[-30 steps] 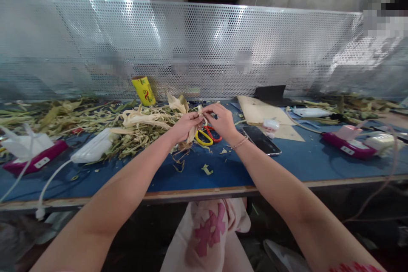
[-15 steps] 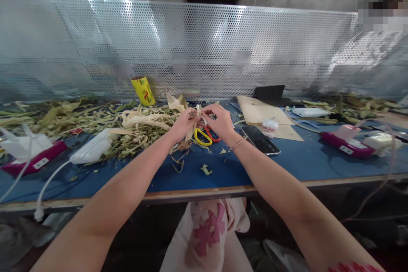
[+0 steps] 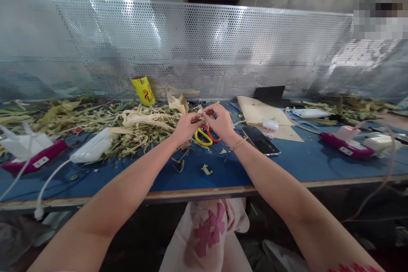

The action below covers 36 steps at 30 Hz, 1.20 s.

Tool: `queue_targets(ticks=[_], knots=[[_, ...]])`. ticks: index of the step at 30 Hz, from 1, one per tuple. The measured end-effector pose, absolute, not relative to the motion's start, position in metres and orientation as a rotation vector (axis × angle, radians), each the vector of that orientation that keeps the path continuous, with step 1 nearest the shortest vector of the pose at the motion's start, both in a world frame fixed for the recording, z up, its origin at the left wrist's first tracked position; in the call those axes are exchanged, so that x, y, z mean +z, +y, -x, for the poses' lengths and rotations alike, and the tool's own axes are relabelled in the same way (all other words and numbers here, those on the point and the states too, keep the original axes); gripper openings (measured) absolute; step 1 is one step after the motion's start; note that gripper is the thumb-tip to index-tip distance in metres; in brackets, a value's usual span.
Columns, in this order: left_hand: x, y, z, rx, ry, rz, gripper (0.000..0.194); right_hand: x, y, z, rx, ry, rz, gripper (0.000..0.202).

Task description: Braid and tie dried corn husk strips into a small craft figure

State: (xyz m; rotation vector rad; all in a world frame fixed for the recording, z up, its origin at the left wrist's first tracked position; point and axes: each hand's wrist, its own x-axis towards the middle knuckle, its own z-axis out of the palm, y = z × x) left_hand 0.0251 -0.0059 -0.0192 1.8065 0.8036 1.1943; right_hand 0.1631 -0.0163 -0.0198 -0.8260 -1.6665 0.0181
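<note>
My left hand [image 3: 187, 127] and my right hand [image 3: 220, 121] meet over the middle of the blue table [image 3: 178, 178]. Fingertips of both are pinched together on a small pale strip of dried husk [image 3: 201, 111], mostly covered by the fingers. Just under them lie scissors with a yellow loop [image 3: 202, 143] and a red loop; their blades are hidden. Beside my left hand spreads a heap of dried husks and stalks [image 3: 143, 129], with a broad pale husk [image 3: 176, 103] standing up behind. A dark-screened phone [image 3: 261, 141] rests to the right of my right wrist.
A yellow tube [image 3: 143, 90] leans near the perforated metal screen [image 3: 197, 42]. Magenta power strips [image 3: 346, 146] with cables sit toward both sides, a white one [image 3: 92, 146] at left. Brown cardboard [image 3: 261, 111] and a small white packet [image 3: 270, 126] lie at right. A blurred person [image 3: 379, 17] is far right.
My left hand has turned slightly and its fingers have drawn closer to my right fingertips. The pale strip that hung below the fingers is now mostly out of sight. My right hand barely moved.
</note>
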Motion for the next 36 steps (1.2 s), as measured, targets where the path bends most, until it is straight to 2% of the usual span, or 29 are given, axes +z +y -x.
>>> queue_targets(ticks=[8,14,20,31,36], knots=[[-0.0126,-0.0108,-0.0289,1.221,0.735,-1.549,0.025,-0.0175,-0.0158,-0.1649,-0.002,-1.655,0.847,0.007],[-0.0164,-0.0077,-0.0272,1.251,0.725,-1.336,0.025,-0.0194,-0.0145,-0.1664,0.002,-1.705,0.781,0.013],[-0.0139,-0.0079,-0.026,1.227,0.779,-1.218,0.021,-0.0204,-0.0139,-0.167,-0.008,-1.71,0.722,0.015],[-0.0179,-0.004,-0.0253,1.34,0.821,-1.379,0.023,-0.0224,-0.0169,-0.1607,0.354,-1.619,0.775,0.01],[-0.0176,-0.0052,-0.0257,1.387,0.873,-1.561,0.018,-0.0251,-0.0136,-0.1586,0.451,-1.529,0.765,0.008]])
